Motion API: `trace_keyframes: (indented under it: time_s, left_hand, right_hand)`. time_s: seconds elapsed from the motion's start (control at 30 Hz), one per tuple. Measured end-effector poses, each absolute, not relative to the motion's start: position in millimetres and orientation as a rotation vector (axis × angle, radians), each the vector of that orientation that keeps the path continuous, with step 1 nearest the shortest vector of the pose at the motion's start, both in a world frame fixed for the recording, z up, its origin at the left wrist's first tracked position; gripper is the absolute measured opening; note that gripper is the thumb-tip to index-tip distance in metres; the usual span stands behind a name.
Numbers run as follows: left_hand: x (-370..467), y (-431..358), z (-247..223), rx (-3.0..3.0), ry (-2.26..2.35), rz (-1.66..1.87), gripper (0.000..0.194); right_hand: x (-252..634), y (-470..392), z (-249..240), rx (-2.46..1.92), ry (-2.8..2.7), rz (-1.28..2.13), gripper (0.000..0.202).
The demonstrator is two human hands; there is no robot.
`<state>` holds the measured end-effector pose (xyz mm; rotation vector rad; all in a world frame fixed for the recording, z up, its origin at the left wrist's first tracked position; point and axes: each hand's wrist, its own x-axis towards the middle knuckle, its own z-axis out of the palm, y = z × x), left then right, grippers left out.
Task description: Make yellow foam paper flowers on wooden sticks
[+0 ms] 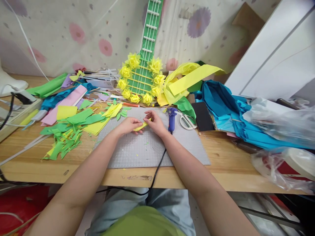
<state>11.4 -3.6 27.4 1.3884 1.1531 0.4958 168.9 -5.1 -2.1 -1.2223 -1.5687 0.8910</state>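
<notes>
Over the grey cutting mat point(137, 154), my left hand point(129, 125) and my right hand point(155, 123) both pinch a small strip of yellow paper point(139, 127). My fingers cover part of it. Just right of my right hand lies a purple glue gun point(171, 119), its black cord running down across the mat. White-handled scissors point(187, 122) rest beside it. Behind my hands, a green paper guitar point(145, 73) with white strings leans on the wall, its body ringed with yellow paper flowers point(135, 98).
Green and yellow paper scraps point(65, 139) are heaped left of the mat. Yellow crepe paper point(194, 78), a black phone-like slab point(203, 116) and blue crepe paper point(221, 101) lie at right. A plastic-wrapped tub point(292, 164) stands near the right edge. A wooden power-strip box point(22, 114) is far left.
</notes>
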Motion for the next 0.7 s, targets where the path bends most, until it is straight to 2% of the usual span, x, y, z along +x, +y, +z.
trace_keyframes:
  time_s: [0.17,0.7]
  left_hand:
    - [14.7,-1.9,18.1,1.287,1.125,0.670,0.035]
    - [11.2,-4.4,19.7,1.236,1.062,0.577,0.033]
  right_hand:
    - [170.7,0.1,-5.6,-1.237,-1.332,1.021,0.039]
    - [168.4,4.1,-10.1,-1.175,-1.250,1.008,0.040]
